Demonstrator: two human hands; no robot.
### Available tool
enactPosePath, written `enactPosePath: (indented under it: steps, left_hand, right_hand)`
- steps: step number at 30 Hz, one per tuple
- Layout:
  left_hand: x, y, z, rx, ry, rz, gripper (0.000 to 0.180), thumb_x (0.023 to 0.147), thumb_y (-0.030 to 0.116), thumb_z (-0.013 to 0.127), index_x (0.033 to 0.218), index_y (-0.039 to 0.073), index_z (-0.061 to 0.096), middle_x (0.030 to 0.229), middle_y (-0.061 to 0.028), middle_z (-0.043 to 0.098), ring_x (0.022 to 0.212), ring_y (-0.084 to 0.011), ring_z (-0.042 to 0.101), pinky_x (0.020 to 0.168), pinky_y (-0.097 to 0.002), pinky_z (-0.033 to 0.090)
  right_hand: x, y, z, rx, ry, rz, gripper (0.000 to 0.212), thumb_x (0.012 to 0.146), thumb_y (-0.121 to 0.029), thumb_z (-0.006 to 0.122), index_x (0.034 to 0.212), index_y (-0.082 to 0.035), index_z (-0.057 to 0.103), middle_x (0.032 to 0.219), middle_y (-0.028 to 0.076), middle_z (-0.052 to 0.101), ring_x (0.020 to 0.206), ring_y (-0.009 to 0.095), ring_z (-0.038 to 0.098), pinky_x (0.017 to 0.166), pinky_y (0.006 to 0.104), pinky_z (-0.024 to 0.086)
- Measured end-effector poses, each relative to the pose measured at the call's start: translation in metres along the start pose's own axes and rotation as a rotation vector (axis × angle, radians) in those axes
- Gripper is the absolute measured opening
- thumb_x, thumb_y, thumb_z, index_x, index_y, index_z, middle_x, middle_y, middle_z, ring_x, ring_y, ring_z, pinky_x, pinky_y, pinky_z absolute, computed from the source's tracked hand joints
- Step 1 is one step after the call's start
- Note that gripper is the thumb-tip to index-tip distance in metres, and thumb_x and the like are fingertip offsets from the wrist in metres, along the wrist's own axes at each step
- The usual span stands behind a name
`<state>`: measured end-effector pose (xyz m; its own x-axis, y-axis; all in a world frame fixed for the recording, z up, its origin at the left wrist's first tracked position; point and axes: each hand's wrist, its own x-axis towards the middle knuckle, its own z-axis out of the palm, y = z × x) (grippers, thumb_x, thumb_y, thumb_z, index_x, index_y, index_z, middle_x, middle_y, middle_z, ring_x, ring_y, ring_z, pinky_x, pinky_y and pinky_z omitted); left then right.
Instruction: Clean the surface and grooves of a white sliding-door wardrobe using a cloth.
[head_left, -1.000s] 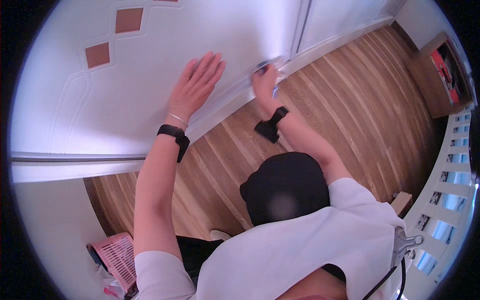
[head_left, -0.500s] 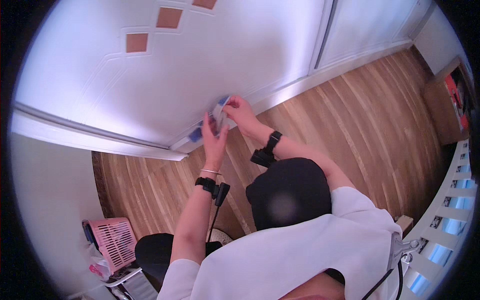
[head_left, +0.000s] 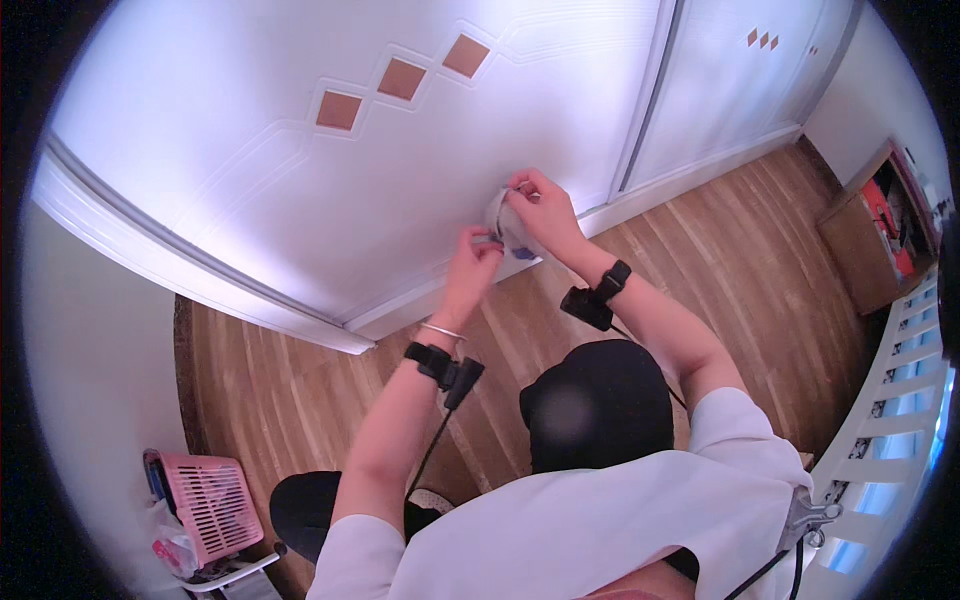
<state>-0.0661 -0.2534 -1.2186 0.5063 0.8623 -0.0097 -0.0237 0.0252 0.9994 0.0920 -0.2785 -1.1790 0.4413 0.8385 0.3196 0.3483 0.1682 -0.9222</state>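
A small whitish item with a blue part (head_left: 506, 222) is held up in front of the white sliding door; it looks thin and soft, and its kind is not clear. My right hand (head_left: 549, 218) pinches its upper right edge between thumb and fingers. At its lower left edge, the closed fingertips of my left hand (head_left: 473, 268) grip it. Both wrists wear black straps with small black devices, and a light bracelet circles the left one.
The white door panel (head_left: 300, 200) with brown diamond shapes rises just beyond my hands. Wooden floor (head_left: 700, 240) lies below. A pink basket (head_left: 215, 510) stands at lower left, a wooden cabinet (head_left: 862, 252) at right, and a white slatted rail (head_left: 890, 430) at lower right.
Both hands have moved right with the whitish item. My left fingers, spread before, have closed at its edge. The view has shifted, showing more of the door.
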Motion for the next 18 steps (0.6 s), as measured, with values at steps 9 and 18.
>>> enactPosePath:
  steps: [9,18]
  left_hand:
    - [0.003,0.013,-0.009,0.167,0.304,0.284,0.031,0.089,0.007,0.061,0.119,0.002,0.054,0.110,-0.0127,0.058,0.101,-0.0231,0.057,0.087,-0.0344,0.046]
    - [0.081,0.139,-0.002,1.189,0.388,1.438,0.028,0.079,0.006,0.064,0.107,0.007,0.063,0.103,-0.0082,0.057,0.091,-0.0272,0.057,0.077,-0.0398,0.048]
  right_hand:
    - [-0.004,-0.020,-0.014,0.685,0.168,0.213,0.021,0.091,-0.009,0.063,0.111,-0.006,0.057,0.096,0.005,0.061,0.088,0.013,0.061,0.073,0.0263,0.052]
    - [0.072,-0.056,-0.029,-0.176,0.353,-0.617,0.025,0.081,-0.008,0.073,0.103,-0.004,0.061,0.095,0.011,0.056,0.088,0.025,0.058,0.074,0.0323,0.051]
